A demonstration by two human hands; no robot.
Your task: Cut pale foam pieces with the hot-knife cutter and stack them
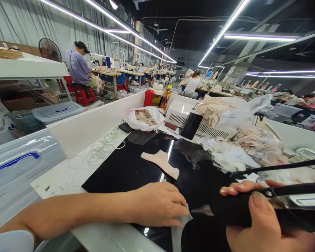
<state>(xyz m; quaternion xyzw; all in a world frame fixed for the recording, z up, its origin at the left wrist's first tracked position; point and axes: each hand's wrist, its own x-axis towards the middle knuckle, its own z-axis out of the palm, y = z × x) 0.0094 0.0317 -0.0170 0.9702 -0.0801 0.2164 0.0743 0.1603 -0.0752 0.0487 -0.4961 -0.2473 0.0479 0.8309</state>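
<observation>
My left hand (160, 204) reaches over a glossy black board (112, 168), palm down. Its fingers are bent onto a pale, translucent strip (177, 234), and its thumb is hidden. At the lower right, my right hand (262, 220) grips a black tool with a shiny metal part (295, 202); its exact kind cannot be made out. Between the hands lies a small, pointed, shiny piece (203, 210). Beyond my left hand, a curved beige fabric piece (161, 162) rests on the board, apart from both hands.
Pale elastic rings (102, 148) lie along the left side. Behind the board stand a white bag of fabric pieces (144, 119), a dark phone (191, 125) and bottles (166, 97). Bagged fabric (259, 143) crowds the right. Lidded plastic bins (23, 164) sit at left; other people work farther off.
</observation>
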